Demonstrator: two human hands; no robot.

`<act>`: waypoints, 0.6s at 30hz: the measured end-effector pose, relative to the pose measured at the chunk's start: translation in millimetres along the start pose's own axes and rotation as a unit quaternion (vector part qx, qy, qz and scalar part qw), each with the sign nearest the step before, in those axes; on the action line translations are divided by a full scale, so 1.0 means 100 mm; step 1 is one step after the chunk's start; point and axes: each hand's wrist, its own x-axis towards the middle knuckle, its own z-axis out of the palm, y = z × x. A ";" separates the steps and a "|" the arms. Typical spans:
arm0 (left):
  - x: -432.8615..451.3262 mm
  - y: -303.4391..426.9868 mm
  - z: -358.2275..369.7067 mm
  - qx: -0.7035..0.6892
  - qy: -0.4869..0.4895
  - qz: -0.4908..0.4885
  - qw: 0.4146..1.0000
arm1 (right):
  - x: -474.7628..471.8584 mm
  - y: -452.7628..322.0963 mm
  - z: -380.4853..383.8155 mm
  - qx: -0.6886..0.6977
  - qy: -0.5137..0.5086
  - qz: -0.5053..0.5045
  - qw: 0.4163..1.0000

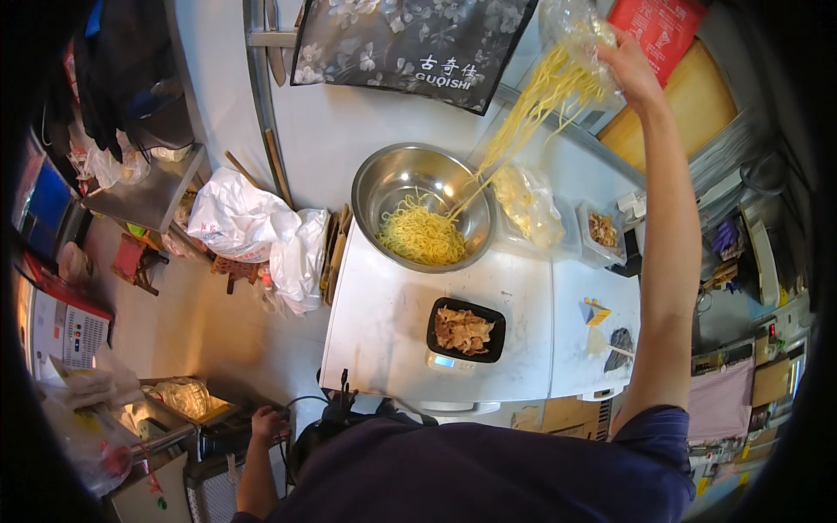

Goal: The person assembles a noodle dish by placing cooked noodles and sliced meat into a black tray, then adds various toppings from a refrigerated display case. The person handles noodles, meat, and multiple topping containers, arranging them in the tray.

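Note:
My right hand (626,68) is raised at the upper right and grips a clear plastic bag (575,33) of yellow noodles. Long strands hang from the bag down to the steel bowl (367,196), where a heap of yellow noodles (424,235) lies. Low at the left is my left hand (268,423), away from the white table, its fingers curled; whether it holds anything is unclear. Nearer me than the bowl, a black tray (499,333) of brownish shredded food (463,331) rests on a small digital scale (451,363).
Right of the bowl stand a plastic container (572,225) with a bagged yellowish food (529,206) and a smaller tub (616,255) of brown pieces. White plastic bags (242,216) are left of the table (392,314). A floral black bag (392,52) hangs beyond the bowl.

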 end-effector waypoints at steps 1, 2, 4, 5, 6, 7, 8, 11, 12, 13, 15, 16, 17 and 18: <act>-0.02 0.01 0.01 0.001 0.008 -0.003 1.000 | 0.03 -0.08 -0.06 -0.003 0.005 -0.011 1.000; -0.06 0.04 0.04 0.004 0.016 -0.008 1.000 | 0.06 -0.14 -0.17 -0.001 -0.004 0.017 1.000; -0.17 0.09 0.07 0.003 0.018 -0.012 1.000 | 0.03 -0.28 -0.30 -0.061 0.036 -0.025 0.997; -0.16 0.13 0.12 0.006 -0.001 -0.013 1.000 | -0.07 -0.49 -0.38 -0.101 0.059 -0.043 0.992; -0.18 0.15 0.11 0.006 -0.012 -0.014 1.000 | -0.14 -0.73 -0.27 -0.032 0.086 -0.010 0.996; -0.16 0.13 0.08 0.016 -0.006 -0.012 1.000 | -0.14 -0.79 -0.33 -0.031 0.069 -0.033 0.997; -0.13 0.10 0.07 0.027 -0.001 -0.010 1.000 | -0.14 -0.81 -0.40 -0.031 0.052 -0.056 0.997; -0.12 0.08 0.10 0.053 0.009 -0.008 0.999 | -0.24 -1.04 -0.55 -0.002 0.034 -0.075 0.997; -0.13 0.06 0.11 0.048 0.009 -0.007 0.999 | -0.28 -1.08 -0.61 0.004 0.028 -0.081 0.996; -0.14 0.06 0.11 0.044 0.008 -0.006 0.999 | -0.32 -1.13 -0.66 0.008 0.023 -0.088 0.996; -0.11 0.12 0.15 0.037 -0.014 -0.015 0.999 | -0.48 -1.17 -0.87 -0.010 0.035 -0.088 0.995; -0.11 0.12 0.14 0.033 -0.023 -0.021 0.999 | -0.57 -1.13 -1.05 -0.001 0.044 -0.078 0.996; -0.08 0.13 0.15 0.038 -0.029 -0.019 0.999 | -0.63 -1.08 -1.20 0.009 0.054 -0.069 0.996; -0.01 0.06 0.11 0.037 -0.031 -0.017 0.999 | -0.75 -1.15 -1.09 0.061 0.073 -0.069 0.993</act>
